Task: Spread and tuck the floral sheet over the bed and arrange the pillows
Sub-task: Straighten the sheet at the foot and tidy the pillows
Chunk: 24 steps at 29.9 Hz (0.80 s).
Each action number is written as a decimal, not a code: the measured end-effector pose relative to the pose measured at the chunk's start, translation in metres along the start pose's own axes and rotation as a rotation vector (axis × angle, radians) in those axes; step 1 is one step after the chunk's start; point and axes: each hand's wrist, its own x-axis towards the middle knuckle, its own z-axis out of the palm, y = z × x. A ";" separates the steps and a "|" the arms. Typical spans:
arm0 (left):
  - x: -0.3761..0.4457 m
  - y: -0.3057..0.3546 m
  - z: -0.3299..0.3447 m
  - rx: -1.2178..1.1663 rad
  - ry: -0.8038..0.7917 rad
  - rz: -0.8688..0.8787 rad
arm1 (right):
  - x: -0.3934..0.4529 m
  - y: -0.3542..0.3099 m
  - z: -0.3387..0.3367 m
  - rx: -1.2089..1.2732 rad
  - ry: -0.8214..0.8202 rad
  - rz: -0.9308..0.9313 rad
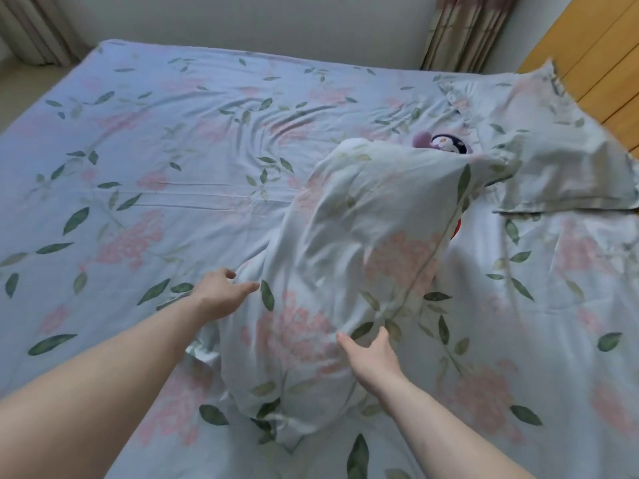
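Two bare hands reach forward over a bed. The left hand (221, 292) has loosely spread fingers touching the near left side of a pillow (345, 264), gripping nothing. The right hand (371, 356) is likewise open, fingertips just at the pillow's lower right edge. The pillow stands between the hands, propped up and leaning away from them. Beyond it peeks one soft toy (446, 144). Further right of the right hand, a second pillow (553, 150) lies flat by the headboard (608, 81). The floral sheet (138, 167) covers the bed, still wrinkled. This looks like pillow arranging; next, the hands need a grip to lay the first pillow beside the second
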 end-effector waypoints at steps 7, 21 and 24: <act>0.025 -0.022 0.036 -0.134 -0.071 -0.066 | 0.061 0.007 0.047 0.345 0.095 0.114; -0.101 0.116 -0.029 -0.481 -0.560 0.233 | -0.010 -0.006 -0.099 0.651 0.384 -0.162; -0.142 0.161 -0.019 -0.511 -0.587 0.369 | -0.032 -0.001 -0.161 0.766 0.416 -0.175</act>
